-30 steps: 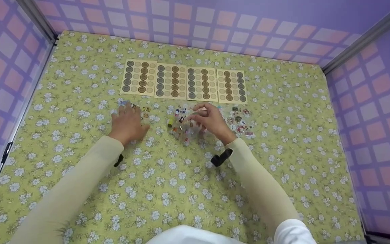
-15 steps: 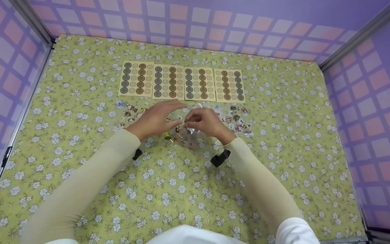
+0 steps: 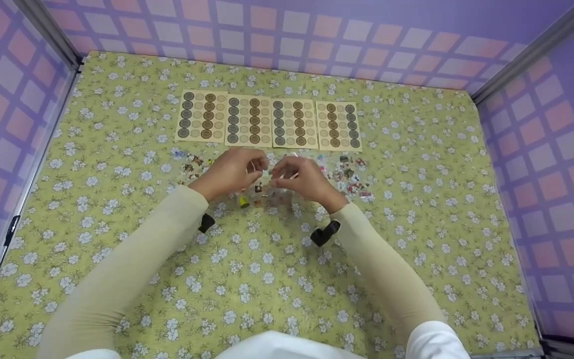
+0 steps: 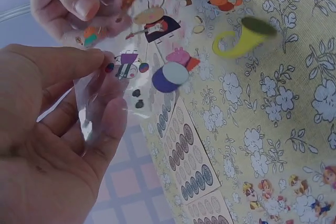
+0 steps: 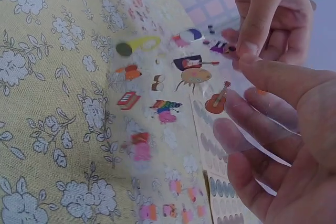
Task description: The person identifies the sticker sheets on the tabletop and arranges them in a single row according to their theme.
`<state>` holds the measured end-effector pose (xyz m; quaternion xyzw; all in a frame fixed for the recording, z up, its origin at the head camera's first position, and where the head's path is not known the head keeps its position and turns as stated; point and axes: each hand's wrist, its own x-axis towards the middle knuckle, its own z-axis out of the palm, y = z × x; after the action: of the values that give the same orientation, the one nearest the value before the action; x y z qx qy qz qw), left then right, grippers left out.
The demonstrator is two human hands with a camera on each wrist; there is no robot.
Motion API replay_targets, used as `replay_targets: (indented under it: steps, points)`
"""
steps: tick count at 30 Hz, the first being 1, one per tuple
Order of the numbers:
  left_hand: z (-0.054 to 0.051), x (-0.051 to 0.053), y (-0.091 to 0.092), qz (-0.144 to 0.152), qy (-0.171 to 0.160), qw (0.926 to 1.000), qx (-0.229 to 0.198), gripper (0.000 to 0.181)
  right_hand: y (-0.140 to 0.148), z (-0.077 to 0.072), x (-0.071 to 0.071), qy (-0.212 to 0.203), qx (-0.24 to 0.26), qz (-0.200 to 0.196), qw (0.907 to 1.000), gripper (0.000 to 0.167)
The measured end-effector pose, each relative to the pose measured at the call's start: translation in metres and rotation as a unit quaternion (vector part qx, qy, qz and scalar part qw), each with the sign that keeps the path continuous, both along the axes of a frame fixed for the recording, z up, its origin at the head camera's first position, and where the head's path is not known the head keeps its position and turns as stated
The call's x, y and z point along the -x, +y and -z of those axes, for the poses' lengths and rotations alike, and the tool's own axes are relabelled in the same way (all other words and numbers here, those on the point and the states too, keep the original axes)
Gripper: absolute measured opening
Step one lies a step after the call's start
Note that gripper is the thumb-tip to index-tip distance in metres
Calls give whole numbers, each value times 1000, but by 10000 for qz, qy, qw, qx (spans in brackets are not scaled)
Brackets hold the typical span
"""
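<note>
A transparent sticker sheet (image 4: 149, 64) with cartoon animals and instruments is lifted between both hands. My left hand (image 3: 232, 172) pinches its upper edge between thumb and fingers. Close beside it, my right hand (image 3: 304, 179) grips the same sheet, its thumb near the left thumb in the right wrist view. Printed on the clear film are a yellow horn (image 5: 139, 45), an orange guitar (image 5: 217, 99) and a blue drum (image 4: 170, 77). Whether a single sticker is coming off between the fingertips I cannot tell.
Four cream cards (image 3: 249, 120) with rows of printed circles lie side by side behind the hands. More sticker sheets rest left (image 3: 192, 164) and right (image 3: 349, 174) on the flowered tablecloth (image 3: 247, 279). Checkered purple panels (image 3: 287, 35) enclose the table.
My left hand has moved right from the left sticker sheet to meet the right hand, and its fingers have curled in on the middle sheet. The right hand stays nearly in place.
</note>
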<state>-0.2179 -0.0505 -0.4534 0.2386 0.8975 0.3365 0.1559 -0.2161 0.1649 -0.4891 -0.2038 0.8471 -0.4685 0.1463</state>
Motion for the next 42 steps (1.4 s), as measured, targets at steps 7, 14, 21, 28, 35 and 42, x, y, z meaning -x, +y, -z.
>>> replay_targets:
  steps: [7,14,21,28,35,42]
  points:
    - [-2,0,-7,-352,-183,9982,-451,8,9,-1,-2,-683,583,433,9950,43]
    - [1,-1,-12,-944,-324,9881,-1172,8,16,23,-1,-1545,1743,1433,9619,61]
    - [9,0,-8,-1913,-729,9534,-2217,11,12,32,-3,-2278,2763,2198,9075,50]
    - [18,-2,-2,-2431,-1513,9086,-3040,19,1,28,-4,-2153,3310,2231,8913,27]
    - [25,-4,-1,-2519,-1686,8977,-3198,22,0,27,-2,-1778,3325,2777,8836,18]
    - [32,-9,-4,-2820,-1811,8952,-2937,22,2,29,-1,-1724,3203,2871,8862,17]
